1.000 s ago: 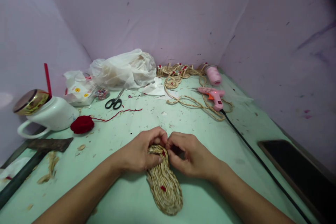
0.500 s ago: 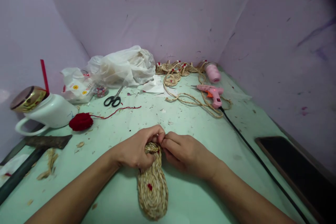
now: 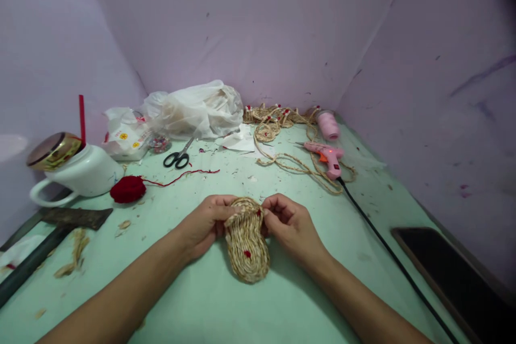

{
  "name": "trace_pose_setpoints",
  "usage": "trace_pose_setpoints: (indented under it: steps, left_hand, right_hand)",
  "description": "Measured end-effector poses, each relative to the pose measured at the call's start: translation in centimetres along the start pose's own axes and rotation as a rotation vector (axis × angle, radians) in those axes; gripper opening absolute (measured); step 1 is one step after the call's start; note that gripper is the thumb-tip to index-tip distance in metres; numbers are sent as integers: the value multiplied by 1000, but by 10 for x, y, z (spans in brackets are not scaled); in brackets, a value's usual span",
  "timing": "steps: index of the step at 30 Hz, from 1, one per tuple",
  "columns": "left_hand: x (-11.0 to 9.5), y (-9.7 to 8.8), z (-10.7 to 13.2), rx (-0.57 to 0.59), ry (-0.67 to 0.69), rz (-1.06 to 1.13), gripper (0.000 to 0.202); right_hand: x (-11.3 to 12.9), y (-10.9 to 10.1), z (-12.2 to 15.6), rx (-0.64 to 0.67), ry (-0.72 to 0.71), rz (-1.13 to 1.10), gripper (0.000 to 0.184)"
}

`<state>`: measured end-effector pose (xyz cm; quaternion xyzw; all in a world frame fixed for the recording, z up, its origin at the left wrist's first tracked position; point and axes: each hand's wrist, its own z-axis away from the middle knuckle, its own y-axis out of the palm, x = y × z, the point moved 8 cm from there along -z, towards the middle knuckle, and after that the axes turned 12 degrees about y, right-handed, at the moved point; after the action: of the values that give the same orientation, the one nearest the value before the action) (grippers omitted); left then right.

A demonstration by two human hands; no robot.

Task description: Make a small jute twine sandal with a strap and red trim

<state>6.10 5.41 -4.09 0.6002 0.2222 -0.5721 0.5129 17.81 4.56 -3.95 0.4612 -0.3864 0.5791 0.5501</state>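
Observation:
A sole-shaped piece of coiled straw braid is held up above the table in front of me, its narrow waist near the middle. Two small dark-red yarn spots show on it, one on the lower lobe and one by the upper right edge. My left hand grips the upper left side, thumb on the front and the other fingers behind. At the upper right edge, beside the red spot, my right hand is closed in a pinch. Whether a fine thread is also between those fingertips is too small to see.
Behind lie black-handled scissors, a red yarn ball and a pink glue gun with its cord running right. A hammer and white mug stand left, a dark phone-like slab right. Straw braid curls near a pink thread spool.
The straw piece has been raised and tipped so its face shows more fully. My left hand has shifted from its top to its left side; my right hand has moved slightly right.

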Motion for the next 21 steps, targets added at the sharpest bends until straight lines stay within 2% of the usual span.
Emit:
trace_pose_setpoints:
  steps: [4, 8, 11, 14, 16, 21]
  left_hand:
    - [9, -1, 1, -39, -26, 29, 19]
    - [9, -2, 1, -31, -31, 79, 21]
    - [11, -1, 1, -11, -55, 115, 22]
    - [13, 2, 2, 12, -75, 130, 23]
    - [15, 3, 3, 34, -81, 129, 24]
    - [17, 4, 3, 66, -84, 102, 23]
  right_hand:
    - [-4, 8, 1, 109, 95, -86, 18]
    - [-4, 10, 1, 178, 86, -114, 24]
    - [-1, 7, 3, 155, 7, 3, 18]
    - [11, 5, 12, 85, -185, 196, 11]
    - [16, 5, 16, 53, -256, 268, 8]
    - [8, 9, 13, 108, -147, 145, 4]
